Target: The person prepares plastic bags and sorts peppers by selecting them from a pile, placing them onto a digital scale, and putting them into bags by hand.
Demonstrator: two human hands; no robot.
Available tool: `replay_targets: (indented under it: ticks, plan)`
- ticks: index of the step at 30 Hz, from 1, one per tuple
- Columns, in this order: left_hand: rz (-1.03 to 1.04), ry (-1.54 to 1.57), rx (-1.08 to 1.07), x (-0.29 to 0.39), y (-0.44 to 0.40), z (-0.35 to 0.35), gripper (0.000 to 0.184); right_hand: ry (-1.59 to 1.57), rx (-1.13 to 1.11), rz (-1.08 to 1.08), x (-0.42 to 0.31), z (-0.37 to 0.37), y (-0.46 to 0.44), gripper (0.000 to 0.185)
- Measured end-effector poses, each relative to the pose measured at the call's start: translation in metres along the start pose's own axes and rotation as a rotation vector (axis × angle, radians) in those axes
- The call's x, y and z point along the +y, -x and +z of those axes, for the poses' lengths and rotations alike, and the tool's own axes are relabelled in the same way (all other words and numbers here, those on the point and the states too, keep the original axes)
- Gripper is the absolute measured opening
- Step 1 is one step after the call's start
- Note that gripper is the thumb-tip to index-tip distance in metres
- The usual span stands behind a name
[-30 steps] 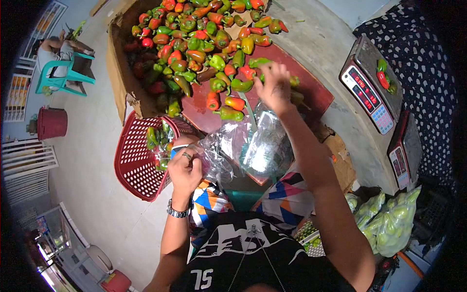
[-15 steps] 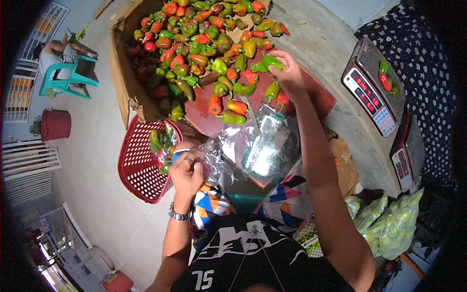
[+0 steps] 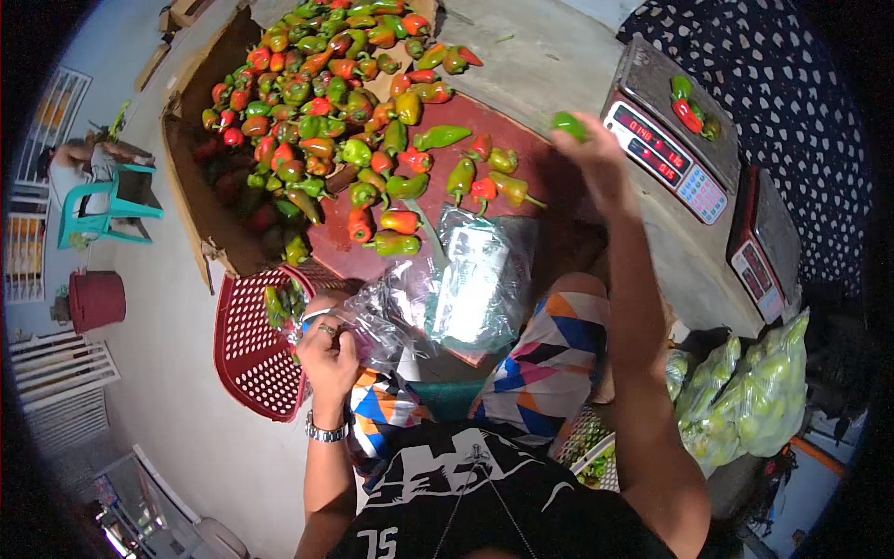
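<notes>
My right hand [image 3: 601,158], slightly blurred, holds a green pepper [image 3: 570,126] above the right edge of the red board, left of the nearer scale. My left hand [image 3: 328,359] is closed on the gathered end of a clear plastic bag [image 3: 386,317] over my left knee. A stack of flat clear bags [image 3: 482,279] lies on the board's near edge. Several loose peppers, among them a long green pepper [image 3: 442,138], lie on the red board [image 3: 507,121]. Behind them spreads a large heap of red and green peppers [image 3: 317,102].
An opened cardboard box [image 3: 186,186] borders the heap. A red perforated basket [image 3: 250,340] stands at my left, with bagged peppers inside. On the right, a lit digital scale [image 3: 666,154] bears a few peppers; a second scale [image 3: 759,270] sits nearer. Filled produce bags [image 3: 745,401] lie beside me.
My right hand has moved right, from the board toward the scale, with a green pepper. The long green pepper it was touching now lies on the board. The view has shifted right.
</notes>
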State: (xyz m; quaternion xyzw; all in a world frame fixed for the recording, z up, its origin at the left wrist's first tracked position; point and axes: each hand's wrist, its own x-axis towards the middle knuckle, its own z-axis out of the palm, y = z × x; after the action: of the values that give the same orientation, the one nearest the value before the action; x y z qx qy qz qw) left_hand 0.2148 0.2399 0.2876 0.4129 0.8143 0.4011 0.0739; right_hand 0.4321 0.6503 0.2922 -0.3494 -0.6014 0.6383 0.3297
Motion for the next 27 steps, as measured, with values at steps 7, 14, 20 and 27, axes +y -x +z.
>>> replay_targets:
  ticks: [7,14,20,27]
  plan:
    - [0.004,-0.034,0.005,-0.001,0.0,-0.001,0.003,1.128,0.727,-0.552,0.021,-0.235,0.01,0.042]
    - [0.003,-0.018,-0.008,0.012,-0.006,0.005,0.004,1.182,0.778,-0.381,0.029,-0.288,-0.006,0.048]
    - [-0.003,-0.035,-0.01,0.008,-0.003,0.004,0.004,1.347,0.805,-0.354,0.035,-0.285,-0.029,0.049]
    - [0.009,-0.063,-0.009,0.006,-0.002,0.0,0.005,1.166,0.923,-0.268,0.035,-0.273,-0.024,0.053]
